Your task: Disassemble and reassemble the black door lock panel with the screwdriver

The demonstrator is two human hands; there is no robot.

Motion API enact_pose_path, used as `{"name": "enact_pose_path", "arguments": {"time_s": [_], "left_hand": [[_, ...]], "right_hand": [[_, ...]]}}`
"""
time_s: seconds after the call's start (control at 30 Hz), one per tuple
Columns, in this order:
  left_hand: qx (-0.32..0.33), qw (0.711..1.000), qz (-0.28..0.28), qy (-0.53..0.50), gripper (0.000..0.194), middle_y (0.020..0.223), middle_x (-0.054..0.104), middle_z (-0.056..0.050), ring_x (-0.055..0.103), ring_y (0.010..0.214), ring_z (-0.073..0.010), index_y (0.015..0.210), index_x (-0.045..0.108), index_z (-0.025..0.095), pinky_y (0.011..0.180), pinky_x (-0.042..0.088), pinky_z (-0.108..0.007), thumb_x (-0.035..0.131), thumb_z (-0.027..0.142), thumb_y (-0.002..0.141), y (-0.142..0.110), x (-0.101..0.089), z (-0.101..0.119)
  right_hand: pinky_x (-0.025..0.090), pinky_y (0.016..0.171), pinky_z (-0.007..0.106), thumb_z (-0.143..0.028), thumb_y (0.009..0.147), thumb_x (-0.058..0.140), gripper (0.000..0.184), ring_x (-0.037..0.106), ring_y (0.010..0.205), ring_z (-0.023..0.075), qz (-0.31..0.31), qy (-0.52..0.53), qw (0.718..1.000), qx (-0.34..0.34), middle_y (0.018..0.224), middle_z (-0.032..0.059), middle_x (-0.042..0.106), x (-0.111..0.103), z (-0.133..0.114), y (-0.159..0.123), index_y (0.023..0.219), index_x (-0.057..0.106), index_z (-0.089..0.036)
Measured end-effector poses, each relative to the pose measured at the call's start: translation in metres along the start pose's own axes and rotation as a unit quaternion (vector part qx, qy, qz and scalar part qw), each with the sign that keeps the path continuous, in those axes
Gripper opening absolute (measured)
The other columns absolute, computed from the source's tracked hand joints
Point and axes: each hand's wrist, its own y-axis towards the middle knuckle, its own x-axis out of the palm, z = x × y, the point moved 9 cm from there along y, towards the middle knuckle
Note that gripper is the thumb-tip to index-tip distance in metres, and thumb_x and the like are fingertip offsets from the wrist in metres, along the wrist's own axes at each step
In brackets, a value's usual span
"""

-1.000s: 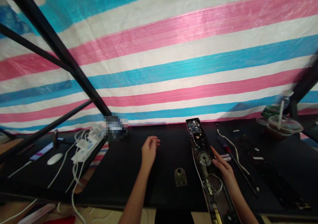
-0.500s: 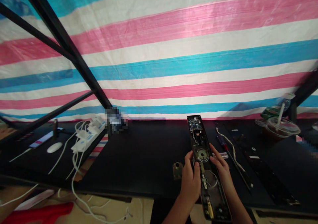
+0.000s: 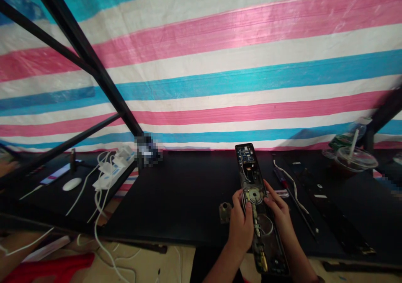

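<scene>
Left hand has moved over beside right hand, each grip holding the door-lock panel.

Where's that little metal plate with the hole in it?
In the head view, the small metal plate lies on the black table, just left of the left hand and the open door-lock panel it grips.

We moved our left hand across the black desk and closed it around the edge of the long dark door-lock panel.
</scene>
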Motion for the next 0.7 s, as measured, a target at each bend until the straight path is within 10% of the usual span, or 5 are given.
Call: {"name": "enact_pose_path", "arguments": {"time_s": [0.7], "left_hand": [[0.029,0.996,-0.072,-0.05,0.053,0.148,0.053,-0.014,0.051,0.137,-0.0253,0.145,0.034,0.021,0.117,0.036,-0.043,0.055,0.031,0.097,-0.0024,0.0081,0.0002]], "right_hand": [[0.053,0.095,0.042,-0.036,0.068,0.082,0.069,0.072,0.102,0.03,-0.005,-0.003,1.0,0.006,0.109,0.0047,0.078,-0.0061,0.0058,0.0034,0.135,0.066,-0.027]]}}
